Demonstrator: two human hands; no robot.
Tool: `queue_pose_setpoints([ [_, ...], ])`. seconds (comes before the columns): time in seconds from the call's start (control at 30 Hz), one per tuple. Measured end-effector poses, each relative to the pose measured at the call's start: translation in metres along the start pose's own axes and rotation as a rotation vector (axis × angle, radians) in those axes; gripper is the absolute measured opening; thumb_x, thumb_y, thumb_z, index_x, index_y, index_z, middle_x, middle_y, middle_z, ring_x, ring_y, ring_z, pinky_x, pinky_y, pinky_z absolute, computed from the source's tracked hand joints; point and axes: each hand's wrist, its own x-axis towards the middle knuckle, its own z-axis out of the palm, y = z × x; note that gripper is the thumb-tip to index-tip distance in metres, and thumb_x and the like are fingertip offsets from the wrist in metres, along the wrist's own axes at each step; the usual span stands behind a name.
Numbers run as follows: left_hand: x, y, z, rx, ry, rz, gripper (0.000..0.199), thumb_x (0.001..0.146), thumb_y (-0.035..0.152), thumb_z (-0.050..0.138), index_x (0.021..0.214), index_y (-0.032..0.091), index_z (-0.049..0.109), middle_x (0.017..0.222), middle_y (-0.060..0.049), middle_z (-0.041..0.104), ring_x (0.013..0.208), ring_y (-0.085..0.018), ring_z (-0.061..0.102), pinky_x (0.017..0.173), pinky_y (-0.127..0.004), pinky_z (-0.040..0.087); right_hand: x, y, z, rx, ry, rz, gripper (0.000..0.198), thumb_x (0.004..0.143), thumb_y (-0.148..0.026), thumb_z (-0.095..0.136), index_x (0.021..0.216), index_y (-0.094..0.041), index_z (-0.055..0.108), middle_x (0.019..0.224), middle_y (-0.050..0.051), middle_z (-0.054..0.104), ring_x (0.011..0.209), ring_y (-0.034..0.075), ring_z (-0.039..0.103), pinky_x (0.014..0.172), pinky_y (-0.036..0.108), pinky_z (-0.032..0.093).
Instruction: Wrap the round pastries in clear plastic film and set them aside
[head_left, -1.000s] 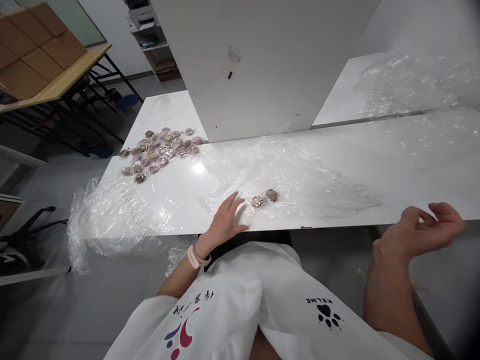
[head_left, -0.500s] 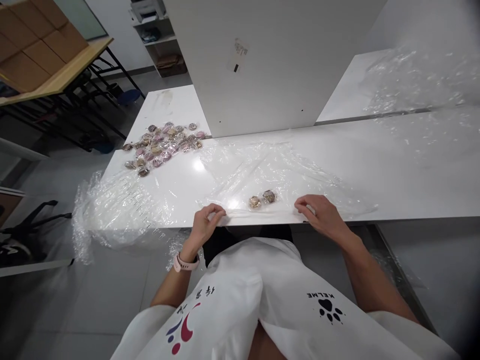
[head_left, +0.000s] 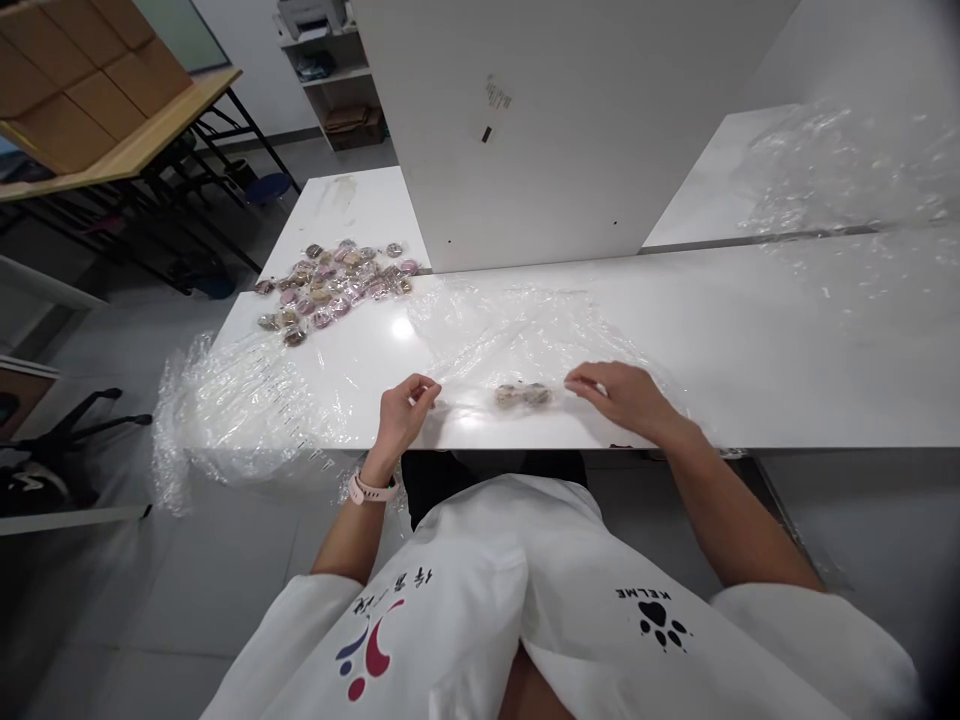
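Observation:
A clear plastic film sheet (head_left: 517,330) lies spread on the white table, its near edge lifted between my two hands. My left hand (head_left: 405,405) pinches that edge at its left. My right hand (head_left: 619,395) pinches the edge farther right, thumb and forefinger together. Between the hands, two small round wrapped items (head_left: 523,395) sit side by side under the film, which blurs their outlines. One looks tan and the other brownish.
At the table's left, a pile of small wrapped round items (head_left: 337,285) in brown, pink and tan. Bubble wrap (head_left: 255,400) hangs over the front left edge; more plastic wrap (head_left: 847,180) lies at the right. A white upright panel (head_left: 562,140) stands behind the film.
Both hands have moved away from the table's front edge, bringing the film's near edge up and over the two round items. The camera view has shifted slightly.

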Motion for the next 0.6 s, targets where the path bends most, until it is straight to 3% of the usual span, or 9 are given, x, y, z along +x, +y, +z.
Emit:
queue_pose_setpoints([
  [0.07,0.018,0.003,0.0,0.157,0.052,0.038,0.02,0.089,0.039,0.057,0.082,0.021,0.064,0.066,-0.001,0.064,0.067,-0.018,0.06,0.072,-0.033,0.048,0.028,0.006,-0.007,-0.036,-0.024,0.047,0.025,0.095,-0.041,0.05,0.095,-0.024,0.068,0.084,0.003,0.07,0.076,0.02,0.062,0.067,0.033,0.041],
  [0.13,0.028,0.01,0.006,0.349,0.173,0.124,0.01,0.087,0.029,0.059,0.089,0.02,0.064,0.085,-0.007,0.07,0.085,-0.025,0.063,0.082,-0.042,0.048,0.053,0.009,-0.005,-0.152,-0.006,0.04,0.021,0.092,-0.037,0.057,0.098,-0.021,0.068,0.088,0.007,0.069,0.081,0.023,0.061,0.071,0.035,0.041],
  [0.23,0.022,0.025,0.029,0.446,0.339,0.341,0.02,0.088,0.014,0.052,0.104,0.02,0.062,0.109,-0.013,0.067,0.107,-0.03,0.058,0.09,-0.05,0.046,0.072,0.01,0.013,-0.388,0.106,-0.053,0.017,0.087,-0.024,0.06,0.1,-0.016,0.068,0.102,0.015,0.067,0.097,0.031,0.057,0.079,0.042,0.041],
  [0.27,0.015,0.03,0.041,0.409,0.309,0.432,0.023,0.09,0.012,0.048,0.107,0.021,0.061,0.11,-0.012,0.066,0.108,-0.029,0.058,0.09,-0.049,0.047,0.073,0.01,0.019,-0.427,0.127,-0.068,0.016,0.087,-0.021,0.058,0.099,-0.016,0.068,0.103,0.017,0.065,0.098,0.031,0.056,0.079,0.042,0.04],
  [0.33,0.002,0.038,0.065,0.314,0.123,0.605,0.029,0.092,0.01,0.042,0.112,0.022,0.059,0.112,-0.01,0.066,0.109,-0.025,0.059,0.091,-0.045,0.05,0.07,0.011,0.029,-0.41,0.116,-0.042,0.017,0.089,-0.017,0.052,0.099,-0.016,0.066,0.1,0.016,0.064,0.091,0.028,0.057,0.073,0.038,0.04],
  [0.4,-0.004,0.041,0.087,0.264,-0.065,0.679,0.034,0.091,0.011,0.046,0.123,0.021,0.054,0.126,-0.011,0.061,0.119,-0.025,0.055,0.096,-0.045,0.049,0.061,0.014,0.034,-0.307,0.085,0.018,0.021,0.093,-0.017,0.045,0.099,-0.017,0.065,0.098,0.013,0.065,0.082,0.024,0.058,0.068,0.035,0.04],
  [0.47,0.001,0.039,0.103,0.238,-0.139,0.619,0.04,0.089,0.013,0.051,0.129,0.019,0.051,0.135,-0.013,0.057,0.124,-0.027,0.051,0.1,-0.046,0.048,0.05,0.018,0.036,-0.13,0.076,0.053,0.027,0.097,-0.022,0.039,0.106,-0.019,0.064,0.101,0.01,0.067,0.082,0.021,0.06,0.069,0.034,0.042],
  [0.6,0.028,0.029,0.108,0.149,-0.129,0.412,0.027,0.088,0.017,0.057,0.115,0.019,0.06,0.112,-0.009,0.067,0.105,-0.024,0.06,0.09,-0.04,0.051,0.026,0.023,0.039,0.136,0.055,-0.074,0.036,0.099,-0.042,0.044,0.128,-0.026,0.057,0.123,0.006,0.066,0.109,0.023,0.061,0.09,0.037,0.046],
])
